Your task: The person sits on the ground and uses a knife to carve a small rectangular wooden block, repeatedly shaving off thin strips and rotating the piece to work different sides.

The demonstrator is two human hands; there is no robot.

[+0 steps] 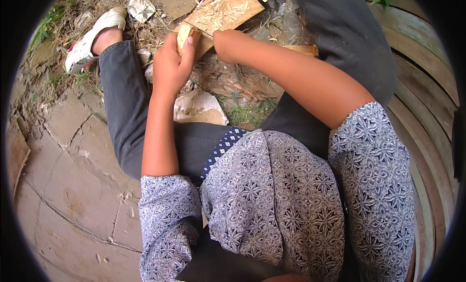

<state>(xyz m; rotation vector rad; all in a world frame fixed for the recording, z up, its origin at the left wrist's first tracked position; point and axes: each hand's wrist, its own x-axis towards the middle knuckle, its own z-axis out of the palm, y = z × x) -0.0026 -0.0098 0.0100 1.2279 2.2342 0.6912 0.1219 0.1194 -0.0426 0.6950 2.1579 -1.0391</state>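
A small pale wood block (pixel 183 35) is gripped in my left hand (pixel 170 66), with the thumb pressed along its side. My right hand (pixel 230 45) is closed in a fist around what looks like a knife (pixel 199 29). Only its thin dark blade shows, edge-on, reaching left across the top of the block; the handle is hidden in the fist. Just beyond both hands lies a flat wooden board (pixel 242 9) strewn with curled shavings. Part of a wood piece under the hands is covered by them.
Stone chunks lie around, a broken whitish one (pixel 201 108) nearest me. My bent legs in dark trousers (pixel 127 88) flank the work spot. Cracked paving (pixel 73 170) is at left, curved-looking wooden slats (pixel 422 78) at right. Another wood strip (pixel 303 50) rests by my right leg.
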